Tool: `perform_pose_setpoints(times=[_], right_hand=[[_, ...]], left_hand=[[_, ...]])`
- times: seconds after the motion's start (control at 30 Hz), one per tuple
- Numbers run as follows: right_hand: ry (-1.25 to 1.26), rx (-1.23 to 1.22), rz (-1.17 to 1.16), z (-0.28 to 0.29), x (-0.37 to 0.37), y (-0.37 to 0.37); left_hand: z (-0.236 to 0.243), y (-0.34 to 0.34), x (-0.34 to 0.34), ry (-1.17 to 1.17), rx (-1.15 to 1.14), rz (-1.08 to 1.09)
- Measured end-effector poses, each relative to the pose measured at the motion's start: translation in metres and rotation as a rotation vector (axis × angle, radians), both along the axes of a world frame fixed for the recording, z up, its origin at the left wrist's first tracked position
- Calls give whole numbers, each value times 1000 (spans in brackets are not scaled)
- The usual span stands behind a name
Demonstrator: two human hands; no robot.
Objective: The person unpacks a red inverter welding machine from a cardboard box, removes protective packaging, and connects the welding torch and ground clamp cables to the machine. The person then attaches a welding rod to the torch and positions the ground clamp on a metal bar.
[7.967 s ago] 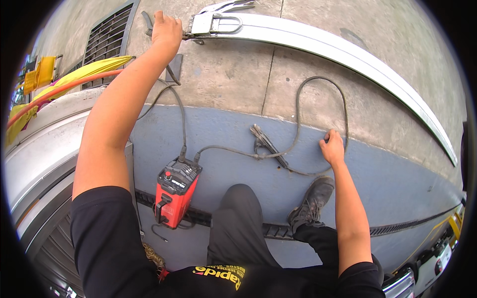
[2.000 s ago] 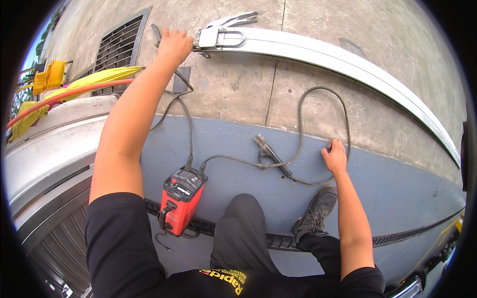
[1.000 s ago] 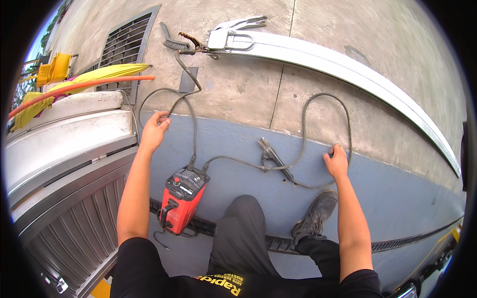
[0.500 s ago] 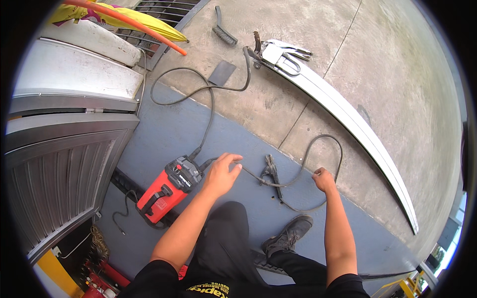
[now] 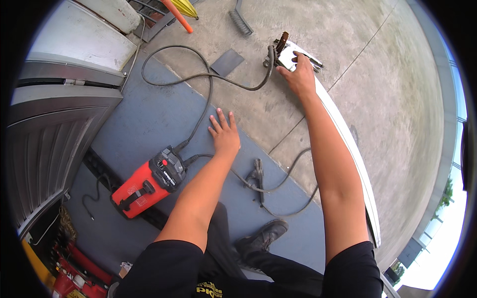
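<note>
My right hand [image 5: 301, 78] reaches over the far end of a long, curved, silver-white metal strip [image 5: 343, 124], with thumb and fingers apart. Whether it touches the strip is hard to make out. Beside its fingers are locking pliers [image 5: 316, 62], partly hidden, and a rusty metal piece [image 5: 282, 42]. The end of a thick black cable [image 5: 271, 59] lies just left of that hand. My left hand [image 5: 225, 135] hangs with fingers spread over the blue floor, holding nothing. Below it, a clamp [image 5: 257, 181] on a cable lies on the blue floor.
A red and black portable welding machine [image 5: 144, 186] stands at the left, its cables looping across the floor. A wire brush [image 5: 241, 22] and a dark flat plate [image 5: 227, 62] lie on the concrete. A grey louvred metal door [image 5: 54, 159] is at the far left.
My right hand has moved far and left, from beside the cable loop to the strip's far end. My left hand has moved farther out and its fingers have spread. The view has shifted.
</note>
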State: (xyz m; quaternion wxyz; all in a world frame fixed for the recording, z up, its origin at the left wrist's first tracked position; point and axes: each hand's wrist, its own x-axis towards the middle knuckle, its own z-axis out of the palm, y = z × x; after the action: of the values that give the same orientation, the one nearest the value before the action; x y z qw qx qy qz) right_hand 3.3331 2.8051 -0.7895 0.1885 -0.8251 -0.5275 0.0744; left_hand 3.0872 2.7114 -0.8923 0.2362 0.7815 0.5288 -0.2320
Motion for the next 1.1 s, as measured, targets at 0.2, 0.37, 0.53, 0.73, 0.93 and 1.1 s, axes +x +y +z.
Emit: perform_pose_setpoints(times=[0.2,0.37,0.53,0.73,0.93,1.1], right_hand=[[23,133,11,-40,-6,34],[-58,135,13,-52,-8,42],[-56,127,87,-54,-2,43],[70,89,74,-41,-4,33],[233,127,133,-28,-1,33],[715,134,124,-1,22,41]], left_hand=[[4,2,-1,2,25,-26],[4,1,0,3,30,-36],[3,0,2,16,36,-22],[2,0,3,11,28,-16],[3,-1,2,3,31,-13],[3,-1,3,7,25,-4]])
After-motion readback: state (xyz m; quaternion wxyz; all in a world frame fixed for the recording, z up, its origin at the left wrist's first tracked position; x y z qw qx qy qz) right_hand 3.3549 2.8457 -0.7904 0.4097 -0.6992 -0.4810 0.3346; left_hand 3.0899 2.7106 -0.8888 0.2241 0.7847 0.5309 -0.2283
